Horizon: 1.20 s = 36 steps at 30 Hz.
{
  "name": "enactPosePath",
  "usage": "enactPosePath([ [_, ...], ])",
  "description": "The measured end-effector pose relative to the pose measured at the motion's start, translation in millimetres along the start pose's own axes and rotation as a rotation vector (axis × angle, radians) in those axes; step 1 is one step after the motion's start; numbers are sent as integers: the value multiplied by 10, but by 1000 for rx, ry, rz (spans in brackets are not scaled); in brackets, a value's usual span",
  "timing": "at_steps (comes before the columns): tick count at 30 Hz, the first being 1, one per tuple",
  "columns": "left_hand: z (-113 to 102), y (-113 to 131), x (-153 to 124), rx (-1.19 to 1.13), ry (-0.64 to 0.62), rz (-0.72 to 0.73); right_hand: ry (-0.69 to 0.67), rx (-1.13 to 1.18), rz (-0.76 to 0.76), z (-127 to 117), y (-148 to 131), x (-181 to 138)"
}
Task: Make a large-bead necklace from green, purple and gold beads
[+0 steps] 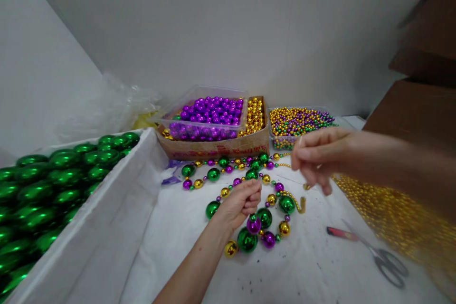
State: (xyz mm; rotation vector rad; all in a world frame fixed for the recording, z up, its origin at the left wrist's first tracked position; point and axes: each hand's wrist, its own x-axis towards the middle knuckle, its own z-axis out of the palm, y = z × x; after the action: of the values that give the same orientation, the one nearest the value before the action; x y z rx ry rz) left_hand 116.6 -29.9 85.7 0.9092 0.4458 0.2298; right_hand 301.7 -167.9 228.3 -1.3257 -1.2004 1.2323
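Observation:
My left hand [243, 202] is closed in front of me, its fingertips pressed together round a beaded garland. From below the fist hang a small green bead and a purple bead [254, 225]. Large green beads [247, 240], gold ones and more purple ones lie on the white cloth around it. To the right and higher, my right hand [317, 154] is raised off the cloth, slightly smeared by motion. Its thumb and forefinger are pinched together, and I cannot make out what is between them. A strand of small gold beads [302, 205] ends between the two hands.
A white-lined box of big green balls [60, 185] stands at left. Behind are a clear tub of purple beads [213, 114], a cardboard box [213, 149] and a tub of mixed beads [299, 121]. Scissors [388, 263], a red-black cutter [342, 233] and gold bead strands [399, 223] lie right.

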Motion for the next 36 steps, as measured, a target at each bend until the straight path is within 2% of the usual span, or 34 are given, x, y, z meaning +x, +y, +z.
enactPosePath([
  [2,175,114,-12,81,16,113,-154,14,94,85,57,46],
  [3,269,178,-20,117,13,169,-187,15,110,120,86,87],
  [6,539,355,-36,211,-1,282,-178,19,77,165,118,224],
  [9,706,445,-34,291,-26,340,-140,22,10,136,65,318],
  [13,712,414,-44,328,-49,320,21,2,-121,39,-18,366],
  [17,622,372,-110,347,-27,266,190,42,-168,-78,-43,389],
  [22,604,473,-197,353,11,303,240,237,-222,-151,-62,516],
  [25,610,615,-249,343,37,343,258,323,-307,-137,37,611],
  [28,587,843,-350,314,92,477,387,199,-377,39,454,599],
  [29,573,933,-398,312,114,533,459,75,-365,151,681,561],
  [31,538,1112,-504,330,155,634,542,-349,-260,439,1224,440],
  [34,478,1313,-648,394,208,746,429,-543,-175,890,2033,218],
  [36,437,1382,-708,446,224,788,350,-652,-154,1092,2401,89],
])
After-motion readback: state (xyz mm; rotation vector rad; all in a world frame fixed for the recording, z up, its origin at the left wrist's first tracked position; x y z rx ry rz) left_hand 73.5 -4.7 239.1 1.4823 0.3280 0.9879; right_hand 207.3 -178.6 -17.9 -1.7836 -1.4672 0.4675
